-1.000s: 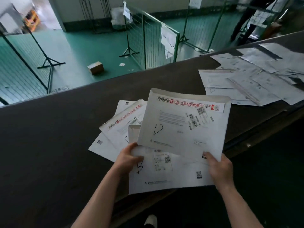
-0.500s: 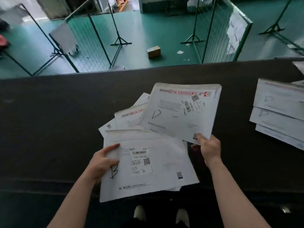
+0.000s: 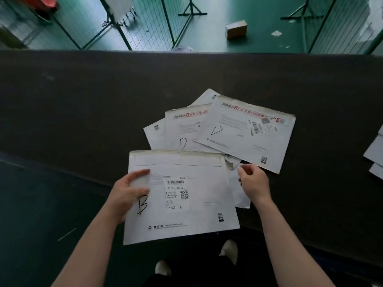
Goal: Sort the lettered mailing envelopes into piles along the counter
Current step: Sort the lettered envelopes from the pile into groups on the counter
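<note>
Several white mailing envelopes sit in play: the left hand (image 3: 126,195) grips a stack (image 3: 182,195) at its 9 o'clock edge, thumb laid over the top sheet beside a handwritten B, fingers out of sight beneath. The stack overhangs the near edge of the dark counter (image 3: 83,100). At 1 o'clock from it lies a fanned D pile (image 3: 244,133), flat on the counter. The right hand (image 3: 253,182) hangs empty just below that pile's near corner, fingers loosely curled, thumb and forefinger close together. These envelopes look light, thin and floppy, with slick faces likely to slide off one another; I'd pinch each by a corner or short edge, supporting underneath so it doesn't droop
</note>
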